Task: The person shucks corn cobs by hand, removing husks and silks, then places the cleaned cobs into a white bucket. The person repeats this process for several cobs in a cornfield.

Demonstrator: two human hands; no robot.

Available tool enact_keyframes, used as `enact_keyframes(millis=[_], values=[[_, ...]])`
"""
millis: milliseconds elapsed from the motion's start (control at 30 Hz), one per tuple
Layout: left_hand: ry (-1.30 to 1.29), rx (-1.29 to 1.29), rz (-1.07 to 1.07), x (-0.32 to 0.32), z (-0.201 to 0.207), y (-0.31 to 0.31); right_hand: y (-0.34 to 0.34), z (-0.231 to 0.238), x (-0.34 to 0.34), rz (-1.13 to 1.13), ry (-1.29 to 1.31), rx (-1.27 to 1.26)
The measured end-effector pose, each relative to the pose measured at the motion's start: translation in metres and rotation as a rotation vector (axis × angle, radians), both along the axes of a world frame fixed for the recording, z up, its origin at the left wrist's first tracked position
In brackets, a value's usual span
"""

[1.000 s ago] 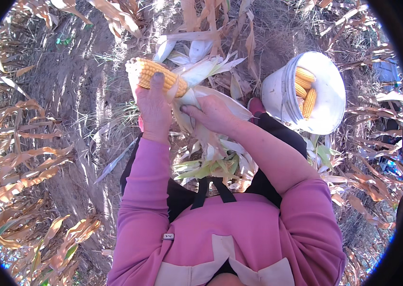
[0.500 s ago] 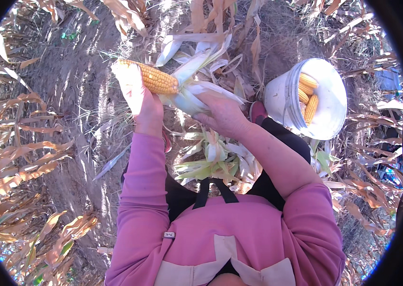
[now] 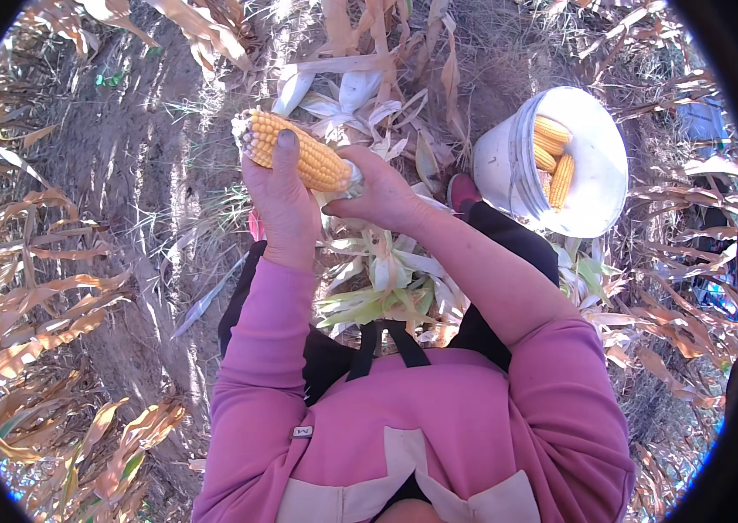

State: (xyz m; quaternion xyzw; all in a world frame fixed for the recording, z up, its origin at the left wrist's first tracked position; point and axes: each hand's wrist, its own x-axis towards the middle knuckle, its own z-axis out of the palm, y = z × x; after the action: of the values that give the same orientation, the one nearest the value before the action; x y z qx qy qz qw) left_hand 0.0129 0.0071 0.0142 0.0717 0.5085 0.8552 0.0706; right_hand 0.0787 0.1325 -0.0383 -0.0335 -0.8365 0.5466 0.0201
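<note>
A yellow ear of corn (image 3: 315,162), its kernels bare, is held tilted in front of me, tip to the upper left. My left hand (image 3: 286,209) wraps round its tip half, with the thumb lying across the kernels. At the butt end, my right hand (image 3: 384,192) is closed round the pale base, thumb below and fingers above. What else may be in the right palm is hidden. Torn pale husks (image 3: 391,270) lie on the ground below my hands, and more whitish husks (image 3: 358,91) lie beyond the ear.
To the right a white bucket (image 3: 498,161) leans with its mouth toward the right, holding several husked ears (image 3: 561,181). Dry corn stalks and leaves (image 3: 46,322) line the left side, and others (image 3: 674,340) the right. Between my legs is husk litter.
The long husk leaves that hung from the ear's base under my right hand are off it now. My left thumb has come over the kernels, and the right hand has closed on the base.
</note>
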Motion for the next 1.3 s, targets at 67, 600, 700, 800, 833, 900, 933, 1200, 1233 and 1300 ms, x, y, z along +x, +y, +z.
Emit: enact_keyframes(millis=[67, 600, 700, 800, 833, 900, 933, 1200, 1233, 1300], values=[[-0.071, 0.002, 0.023, -0.004, 0.003, -0.003, -0.004, 0.006, 0.0, 0.019, -0.132, -0.13], [-0.196, -0.104, -0.018, -0.016, -0.013, 0.005, -0.006, 0.02, 0.002, 0.042, -0.239, -0.273], [-0.205, -0.079, -0.068, -0.019, -0.014, 0.008, -0.007, 0.018, 0.006, 0.051, -0.178, -0.3], [-0.344, -0.13, -0.169, -0.022, -0.011, 0.007, -0.006, 0.01, 0.012, 0.075, -0.053, -0.155], [-0.409, -0.156, -0.207, -0.023, -0.01, 0.007, -0.002, 0.011, 0.013, 0.167, -0.11, 0.013], [-0.501, -0.152, -0.219, -0.025, -0.02, 0.005, 0.004, 0.016, 0.016, 0.344, -0.22, 0.344], [-0.548, -0.153, -0.226, -0.025, -0.024, 0.004, 0.005, 0.015, 0.017, 0.33, -0.188, 0.311], [-0.431, -0.19, -0.138, -0.024, -0.016, 0.006, 0.015, 0.028, 0.016, 0.326, -0.102, 0.386], [-0.341, -0.217, -0.081, -0.024, -0.017, 0.009, 0.015, 0.027, 0.016, 0.325, -0.09, 0.377], [-0.256, -0.165, 0.03, -0.027, -0.019, 0.009, 0.014, 0.023, 0.015, 0.327, -0.061, 0.355]])
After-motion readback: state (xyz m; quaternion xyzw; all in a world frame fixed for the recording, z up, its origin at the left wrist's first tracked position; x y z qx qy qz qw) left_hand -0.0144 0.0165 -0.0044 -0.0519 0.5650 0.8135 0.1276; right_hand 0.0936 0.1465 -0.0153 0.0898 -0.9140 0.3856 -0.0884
